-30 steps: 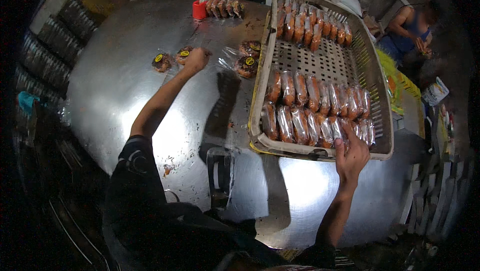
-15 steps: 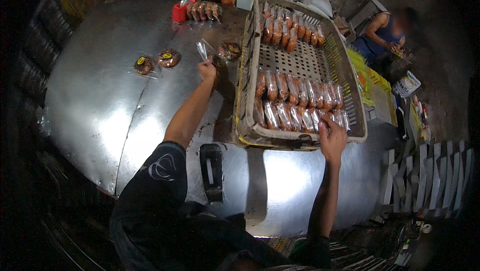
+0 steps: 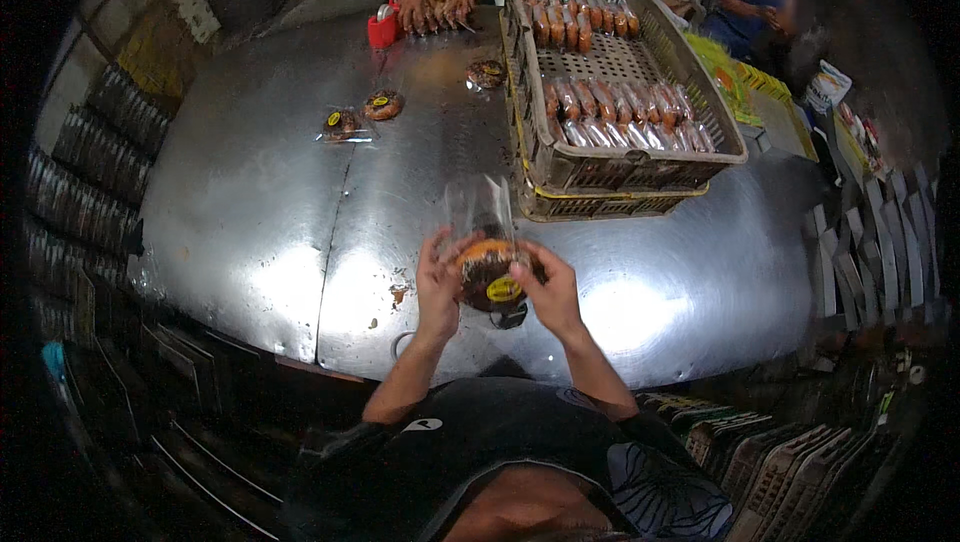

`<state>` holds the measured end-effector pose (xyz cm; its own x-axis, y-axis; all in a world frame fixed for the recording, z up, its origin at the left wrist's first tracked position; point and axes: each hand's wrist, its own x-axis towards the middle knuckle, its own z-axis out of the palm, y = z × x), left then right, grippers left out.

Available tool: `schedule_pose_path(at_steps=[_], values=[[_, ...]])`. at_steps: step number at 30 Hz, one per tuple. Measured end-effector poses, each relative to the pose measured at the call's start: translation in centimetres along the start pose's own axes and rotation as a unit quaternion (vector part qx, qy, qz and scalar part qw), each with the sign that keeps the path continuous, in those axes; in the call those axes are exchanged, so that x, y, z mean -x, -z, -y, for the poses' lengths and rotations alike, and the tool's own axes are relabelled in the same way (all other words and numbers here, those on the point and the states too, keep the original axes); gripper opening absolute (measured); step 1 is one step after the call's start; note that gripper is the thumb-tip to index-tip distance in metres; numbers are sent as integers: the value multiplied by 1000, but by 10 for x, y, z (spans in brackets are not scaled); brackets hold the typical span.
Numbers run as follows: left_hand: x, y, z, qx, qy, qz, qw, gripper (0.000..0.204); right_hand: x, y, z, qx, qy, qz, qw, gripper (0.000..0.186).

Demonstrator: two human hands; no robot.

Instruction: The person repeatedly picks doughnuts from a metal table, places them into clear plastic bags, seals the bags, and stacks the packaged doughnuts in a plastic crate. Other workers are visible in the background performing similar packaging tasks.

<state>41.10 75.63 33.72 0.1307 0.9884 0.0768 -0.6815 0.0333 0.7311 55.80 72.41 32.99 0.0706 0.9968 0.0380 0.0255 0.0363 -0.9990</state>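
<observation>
In front of my chest, a round bread bun (image 3: 484,272) with a dark, crumbly topping sits in a clear plastic bag with a yellow oval label. My left hand (image 3: 438,287) grips its left side. The right side is held by my right hand (image 3: 550,290), its thumb on the topping near the label. The bag's loose end (image 3: 480,200) sticks up beyond the bun. Farther off on the metal table (image 3: 240,202) lie three more bagged buns: one at the left (image 3: 340,125), one beside it (image 3: 383,104) and one near the crate (image 3: 486,73).
A grey plastic crate (image 3: 610,174) holding rows of bagged buns rests on another crate (image 3: 610,207) at the right. Across the table, a co-worker's hands (image 3: 462,0) touch a row of buns beside a red tape dispenser (image 3: 382,30). Another person (image 3: 745,12) is at the far right.
My left hand has brought a bagged bun from beside the crate toward my chest. The right hand has left the crate and joined it. The co-worker's hands have come down onto the row of buns.
</observation>
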Motion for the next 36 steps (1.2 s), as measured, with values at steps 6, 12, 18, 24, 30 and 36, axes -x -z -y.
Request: schedule_pose_path(at_steps=[6,12,18,24,30,36], values=[[40,18,-1,-242,107,48,963,41,48,4,17,36,-10,33,999,39],[57,6,1,-152,25,121,981,42,69,-8,25,-81,47,-36,995,25],[58,-8,-17,-315,-134,197,919,25,66,-13,11,-275,1,-38,961,27],[46,6,-20,-310,-8,233,922,17,54,-10,15,-166,-106,93,976,27],[51,5,-9,-164,-9,117,979,16,52,-21,18,27,179,-8,984,26],[44,7,-15,-164,165,47,971,23,50,-23,21,-155,48,-31,986,18]])
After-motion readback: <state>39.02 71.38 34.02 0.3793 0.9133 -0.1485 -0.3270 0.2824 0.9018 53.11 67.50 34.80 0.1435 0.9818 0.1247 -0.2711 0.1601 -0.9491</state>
